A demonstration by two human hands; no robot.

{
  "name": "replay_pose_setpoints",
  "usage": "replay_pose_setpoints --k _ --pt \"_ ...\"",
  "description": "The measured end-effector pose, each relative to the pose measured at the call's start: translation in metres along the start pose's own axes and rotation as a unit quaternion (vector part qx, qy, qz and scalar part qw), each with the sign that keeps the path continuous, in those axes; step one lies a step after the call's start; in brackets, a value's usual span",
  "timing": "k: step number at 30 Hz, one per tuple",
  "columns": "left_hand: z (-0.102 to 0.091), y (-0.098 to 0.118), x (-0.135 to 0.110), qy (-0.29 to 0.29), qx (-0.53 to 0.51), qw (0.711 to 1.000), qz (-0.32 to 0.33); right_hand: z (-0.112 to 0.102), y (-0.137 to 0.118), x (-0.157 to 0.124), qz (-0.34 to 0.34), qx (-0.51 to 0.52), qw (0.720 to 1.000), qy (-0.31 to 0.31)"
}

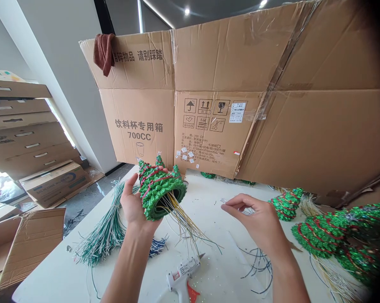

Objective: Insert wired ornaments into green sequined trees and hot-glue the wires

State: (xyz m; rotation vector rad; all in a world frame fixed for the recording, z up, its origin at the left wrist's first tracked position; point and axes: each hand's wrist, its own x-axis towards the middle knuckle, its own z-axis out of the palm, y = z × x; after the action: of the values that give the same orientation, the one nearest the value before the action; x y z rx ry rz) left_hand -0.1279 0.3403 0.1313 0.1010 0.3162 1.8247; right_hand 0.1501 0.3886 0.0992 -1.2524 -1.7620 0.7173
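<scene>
My left hand [137,206] is wrapped round a tinsel Christmas tree [158,187], green with red garland, tilted so its hollow base faces me. Small green tips rise behind it. Yellow and white wires [183,221] trail out of the base towards the table. To the right, my right hand [250,214] is closed in a pinch above the table, apart from the tree; a tiny pale bit seems to be at its fingertips, too small to name. A white glue gun [183,275] with a red trigger lies between my forearms.
A bundle of green and white wires [106,235] lies left on the white table [218,273]. More tinsel trees [322,235] and loose dark wires [259,269] are at right. A tall cardboard sheet [215,63] stands behind. An open carton [35,248] is at far left.
</scene>
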Motion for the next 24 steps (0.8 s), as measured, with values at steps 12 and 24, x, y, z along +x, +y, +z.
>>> replay_pose_setpoints --k 12,24 --pt "-0.002 0.001 0.001 -0.027 0.004 1.0 -0.011 0.001 0.004 0.002 0.035 0.007 0.999 0.003" --pt "-0.002 0.001 0.001 -0.027 0.004 1.0 0.001 0.0 0.012 0.0 0.025 -0.022 0.997 -0.071"
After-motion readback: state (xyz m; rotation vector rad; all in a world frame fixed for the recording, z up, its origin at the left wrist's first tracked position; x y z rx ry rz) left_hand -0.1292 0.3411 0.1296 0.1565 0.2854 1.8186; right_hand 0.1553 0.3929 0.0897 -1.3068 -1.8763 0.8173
